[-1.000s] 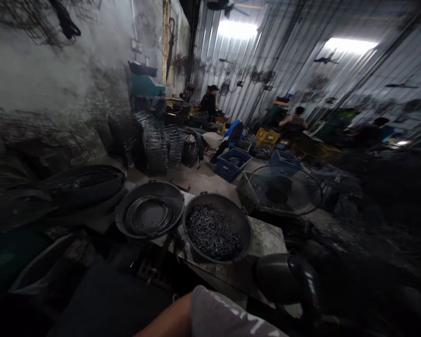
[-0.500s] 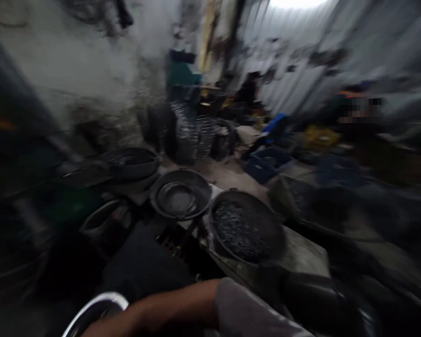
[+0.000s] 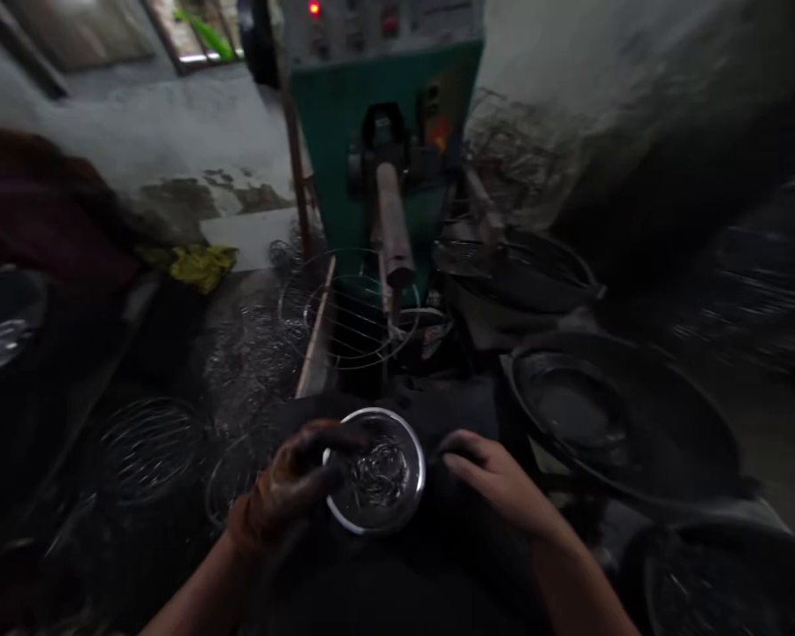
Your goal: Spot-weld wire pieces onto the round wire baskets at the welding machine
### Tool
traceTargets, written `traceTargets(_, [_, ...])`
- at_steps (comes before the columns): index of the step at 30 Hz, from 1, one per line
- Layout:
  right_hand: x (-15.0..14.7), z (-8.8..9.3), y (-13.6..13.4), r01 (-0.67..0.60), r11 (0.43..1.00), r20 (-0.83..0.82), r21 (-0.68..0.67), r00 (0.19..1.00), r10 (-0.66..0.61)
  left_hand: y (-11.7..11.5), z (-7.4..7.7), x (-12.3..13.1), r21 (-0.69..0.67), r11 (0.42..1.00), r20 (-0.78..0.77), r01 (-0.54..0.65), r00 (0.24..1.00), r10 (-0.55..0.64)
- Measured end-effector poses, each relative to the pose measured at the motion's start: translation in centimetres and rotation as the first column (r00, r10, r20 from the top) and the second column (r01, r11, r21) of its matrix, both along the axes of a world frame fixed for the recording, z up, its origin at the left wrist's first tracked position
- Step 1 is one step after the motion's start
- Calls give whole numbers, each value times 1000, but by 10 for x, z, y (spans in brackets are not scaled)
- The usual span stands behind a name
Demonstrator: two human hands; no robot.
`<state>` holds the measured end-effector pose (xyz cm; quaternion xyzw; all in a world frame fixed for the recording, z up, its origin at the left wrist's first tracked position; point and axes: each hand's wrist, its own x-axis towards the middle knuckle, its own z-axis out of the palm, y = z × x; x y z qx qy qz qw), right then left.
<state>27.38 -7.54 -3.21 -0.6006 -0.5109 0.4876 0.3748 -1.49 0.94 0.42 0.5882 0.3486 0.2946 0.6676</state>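
A small metal bowl [image 3: 411, 508] with a bright rim rests on my dark-clothed lap. Inside it lies a heap of thin shiny metal pieces [image 3: 381, 473], looking like short bent wires. My left hand [image 3: 298, 468], in a stained brown glove, reaches over the bowl's left rim with thumb and fingers apart. Just right of the bowl is my bare right hand [image 3: 487, 468], its fingers curled in and the thumb close to the index finger. What it holds, if anything, is hidden in shadow.
Ahead stands a green machine [image 3: 331, 132] with a protruding metal arm [image 3: 394, 225] and a red light. A round wire rack [image 3: 351, 353] lies below it. Wide dark pans [image 3: 676, 415] stand on the right; wire grids [image 3: 149, 446] lie on the left. Yellow cloth [image 3: 202, 265] sits by the wall.
My view has swung left from the pans and workshop to the green machine. The bowl, earlier at the lower left edge with one arm over it, is now central, with both hands visible.
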Motion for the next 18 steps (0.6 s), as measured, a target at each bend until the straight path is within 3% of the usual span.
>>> traceTargets(1, [6,2,0,19,1000,24,-5,1000,-19,8,0,-6,65,983,-24,-174,984,176])
traceTargets(3, [8,6,6,16,1000,59,-1,998,-16,31,-2,-14,184,868,-3,-461,883,470])
traceTargets(5, [-1,8,15,-31,999,84,28,996,28,58,-5,-16,267,803,82,-533,842,533])
traceTargets(7, [-15,8,23,-75,994,117,74,991,66,86,-9,-13,221,829,154,-514,857,491])
traceTargets(12, [-28,-6,17,-173,982,197,79,968,155,140,-13,3,7,835,323,-551,791,519])
traceTargets(15, [-11,-13,5,-119,992,237,46,966,105,150,-19,10,-112,898,376,-425,819,434])
traceTargets(18, [5,-17,-2,12,999,286,50,958,-26,145,-26,17,-201,936,418,-290,838,350])
